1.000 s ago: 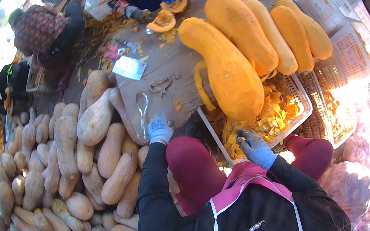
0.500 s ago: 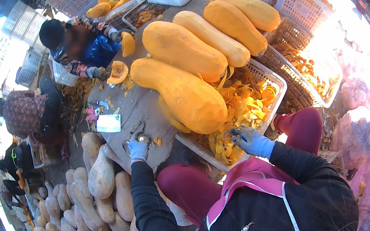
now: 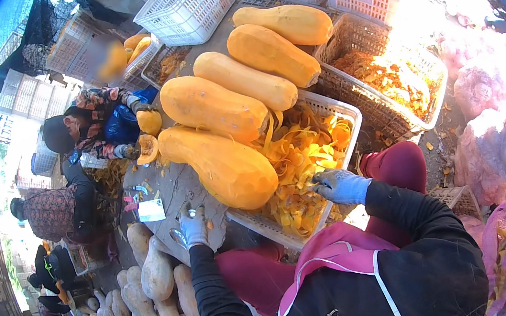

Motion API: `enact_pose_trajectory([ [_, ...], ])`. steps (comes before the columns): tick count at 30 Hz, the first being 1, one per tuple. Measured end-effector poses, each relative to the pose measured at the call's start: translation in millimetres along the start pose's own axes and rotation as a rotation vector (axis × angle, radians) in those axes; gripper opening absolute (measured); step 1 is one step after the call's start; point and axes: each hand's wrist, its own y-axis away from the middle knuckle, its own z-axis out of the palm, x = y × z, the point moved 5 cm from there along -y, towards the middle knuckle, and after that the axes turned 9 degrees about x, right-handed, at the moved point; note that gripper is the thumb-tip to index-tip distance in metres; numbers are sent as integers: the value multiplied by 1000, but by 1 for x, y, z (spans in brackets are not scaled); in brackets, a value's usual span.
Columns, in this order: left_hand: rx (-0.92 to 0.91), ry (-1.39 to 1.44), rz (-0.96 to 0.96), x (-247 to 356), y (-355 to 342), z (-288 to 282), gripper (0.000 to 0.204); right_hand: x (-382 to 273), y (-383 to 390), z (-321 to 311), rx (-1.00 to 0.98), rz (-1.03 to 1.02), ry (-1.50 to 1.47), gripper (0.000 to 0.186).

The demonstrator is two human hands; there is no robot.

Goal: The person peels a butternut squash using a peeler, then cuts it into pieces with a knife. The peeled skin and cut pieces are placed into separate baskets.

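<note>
My left hand [image 3: 194,227], in a pale blue-grey glove, is closed at the near edge of the grey work surface [image 3: 172,184]. A shiny metal tool [image 3: 178,237] shows beside its fingers; its exact kind is partly hidden. My right hand [image 3: 345,187], also gloved, is held with fingers outstretched and holding nothing over a white crate [image 3: 348,137] full of orange peelings [image 3: 300,164]. Between and beyond my hands lies a large peeled squash [image 3: 221,166], partly over the crate. Several more peeled squashes [image 3: 212,106] lie side by side behind it.
Unpeeled squashes [image 3: 154,284] are piled at lower left. A co-worker [image 3: 91,123] at upper left handles cut squash [image 3: 147,148]. White crates [image 3: 191,7] line the back; another crate [image 3: 388,98] holds orange scraps. Pink net sacks [image 3: 498,154] stand at right. A white card [image 3: 151,210] lies nearby.
The view has shifted, moving the squashes left in the picture. My left hand has turned over the metal tool, which shows less now. My right hand stays over the peelings.
</note>
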Motion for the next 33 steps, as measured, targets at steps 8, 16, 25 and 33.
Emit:
enact_pose_trajectory([
  [8,-190,199,113,-4,96,58,54,6,16,-1,-130,-121,69,50],
  [16,-434,-339,173,81,163,60,59,23,27,-5,-277,-126,182,52],
  [25,233,-146,448,208,29,15,40,20,-30,-58,-226,-25,298,47],
  [33,56,105,865,376,-100,109,49,36,-81,-29,-480,129,65,53],
])
